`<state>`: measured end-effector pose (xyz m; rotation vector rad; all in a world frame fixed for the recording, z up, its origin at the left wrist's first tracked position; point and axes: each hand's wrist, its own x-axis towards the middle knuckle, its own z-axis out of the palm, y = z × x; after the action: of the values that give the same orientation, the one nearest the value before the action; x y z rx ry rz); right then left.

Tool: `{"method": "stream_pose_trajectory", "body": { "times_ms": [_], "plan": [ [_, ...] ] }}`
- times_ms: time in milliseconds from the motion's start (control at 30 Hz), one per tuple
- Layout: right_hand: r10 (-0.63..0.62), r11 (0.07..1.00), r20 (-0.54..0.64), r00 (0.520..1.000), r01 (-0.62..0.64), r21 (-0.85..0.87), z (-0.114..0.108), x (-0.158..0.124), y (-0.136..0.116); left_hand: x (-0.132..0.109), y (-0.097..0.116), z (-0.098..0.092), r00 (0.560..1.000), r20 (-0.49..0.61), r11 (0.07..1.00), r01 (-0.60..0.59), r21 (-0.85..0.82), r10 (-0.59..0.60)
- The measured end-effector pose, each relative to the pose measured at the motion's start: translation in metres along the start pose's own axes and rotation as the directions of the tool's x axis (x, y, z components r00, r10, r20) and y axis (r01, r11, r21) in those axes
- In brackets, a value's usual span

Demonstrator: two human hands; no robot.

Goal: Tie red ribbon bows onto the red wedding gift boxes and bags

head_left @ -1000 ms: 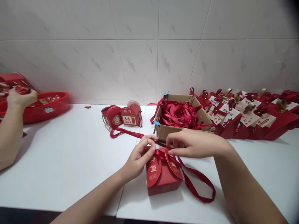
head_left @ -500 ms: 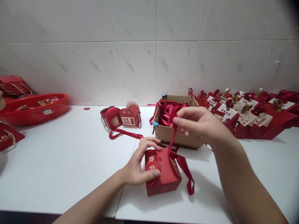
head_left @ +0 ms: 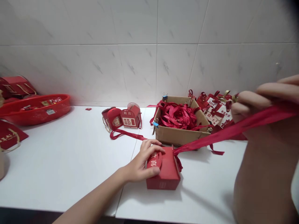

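Note:
A small red gift box (head_left: pixel 166 174) with gold characters stands on the white table (head_left: pixel 70 155) just in front of me. My left hand (head_left: pixel 142 161) grips its left side and top flap, fingers curled around it. A red ribbon (head_left: pixel 210 138) runs taut from the box's top up to the right. My right hand (head_left: pixel 261 102), raised close to the camera at the right edge, has its fingers closed on that ribbon.
A cardboard box (head_left: pixel 177 135) full of red ribbons sits behind the gift box. Rows of finished red packages (head_left: pixel 217 107) line the wall at right. Two small red boxes (head_left: pixel 121 117) stand mid-table, and a red tray (head_left: pixel 35 109) holds items at far left.
My right hand has pulled the ribbon up and far to the right, drawing it tight through the box top. My left hand shifted onto the box. The other person's arm at left has gone.

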<state>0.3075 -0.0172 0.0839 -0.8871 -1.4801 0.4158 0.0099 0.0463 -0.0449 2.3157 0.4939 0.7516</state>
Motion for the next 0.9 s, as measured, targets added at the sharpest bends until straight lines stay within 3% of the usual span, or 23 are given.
{"method": "stream_pose_trajectory", "body": {
  "times_ms": [67,100,167,200,267,333,367,500,700,900],
  "plan": [
    [0.075,0.964,0.003,0.997,-0.073,0.254,0.017,0.003,0.000,-0.001,-0.003,0.002,0.999,-0.037,0.995,-0.037,-0.090,0.033],
    [0.131,0.928,0.061,0.989,-0.145,0.344,0.028,0.004,0.001,-0.002,-0.005,0.003,0.997,-0.063,0.988,-0.055,-0.145,0.047],
    [0.229,0.887,0.280,0.932,-0.318,0.333,0.049,0.006,0.005,-0.004,-0.009,0.005,0.994,-0.098,0.961,-0.073,-0.266,0.049],
    [0.268,0.884,0.418,0.868,-0.394,0.253,0.059,0.006,0.009,-0.004,-0.011,0.005,0.994,-0.105,0.945,-0.075,-0.317,0.043],
    [0.327,0.894,0.661,0.675,-0.448,0.015,0.079,0.005,0.018,-0.006,-0.014,0.007,0.993,-0.112,0.920,-0.075,-0.385,0.034],
    [0.375,0.907,0.776,0.507,-0.372,-0.196,0.094,0.003,0.029,-0.007,-0.016,0.008,0.991,-0.130,0.902,-0.090,-0.422,0.039],
    [0.391,0.911,0.794,0.467,-0.317,-0.262,0.100,0.002,0.033,-0.007,-0.017,0.009,0.989,-0.139,0.894,-0.101,-0.437,0.044],
    [0.407,0.913,0.789,0.459,-0.228,-0.338,0.114,-0.004,0.043,-0.007,-0.018,0.010,0.988,-0.142,0.886,-0.114,-0.450,0.055],
    [0.382,0.915,0.826,0.414,-0.294,-0.275,0.118,-0.008,0.043,-0.005,-0.011,0.009,0.991,-0.120,0.904,-0.105,-0.415,0.060],
    [0.335,0.940,0.817,0.470,-0.231,-0.253,0.123,-0.011,0.046,-0.002,-0.006,0.011,0.990,-0.115,0.908,-0.117,-0.402,0.077]
  ]
}}
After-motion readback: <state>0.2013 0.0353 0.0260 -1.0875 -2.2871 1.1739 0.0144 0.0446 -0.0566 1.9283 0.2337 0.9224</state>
